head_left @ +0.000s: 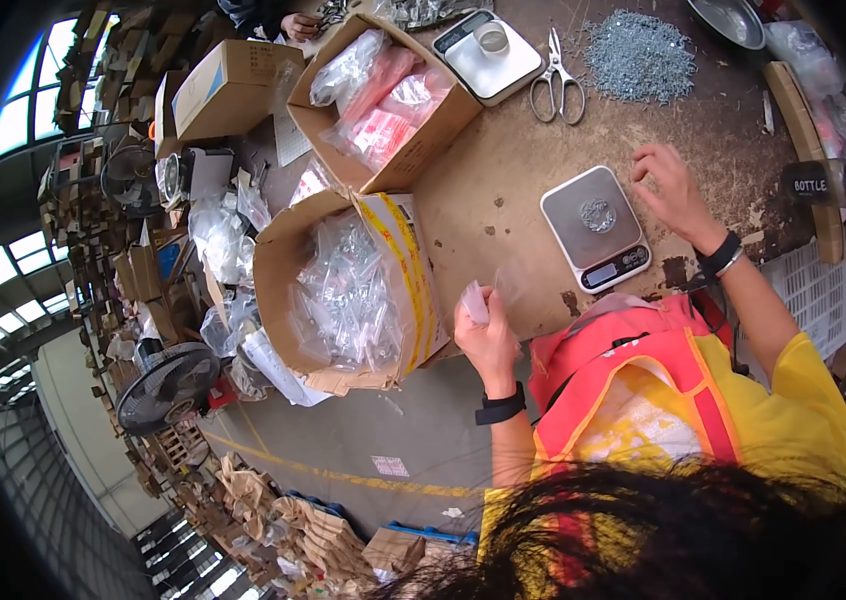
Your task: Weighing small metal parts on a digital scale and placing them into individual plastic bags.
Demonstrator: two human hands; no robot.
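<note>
My left hand (489,342) is closed with a small clear plastic bag (476,301) pinched in its fingers, near the table's front edge. The bag's thin film spreads out to the right of the fingertips. My right hand (675,195) hovers just right of the digital scale (568,212), fingers loosely bent and apart, with nothing visible in them. On the scale's metal plate sits a small round cluster of shiny metal pieces (598,215). A large pile of small silvery hardware, seemingly screws (640,57), lies farther back on the table.
An open carton (406,290) of filled clear bags stands left of my left hand. Behind it is another carton (458,118) holding red and clear bags. Scissors (557,85) and a second scale (503,70) lie at the back. Another person's hand (301,26) shows at the far edge.
</note>
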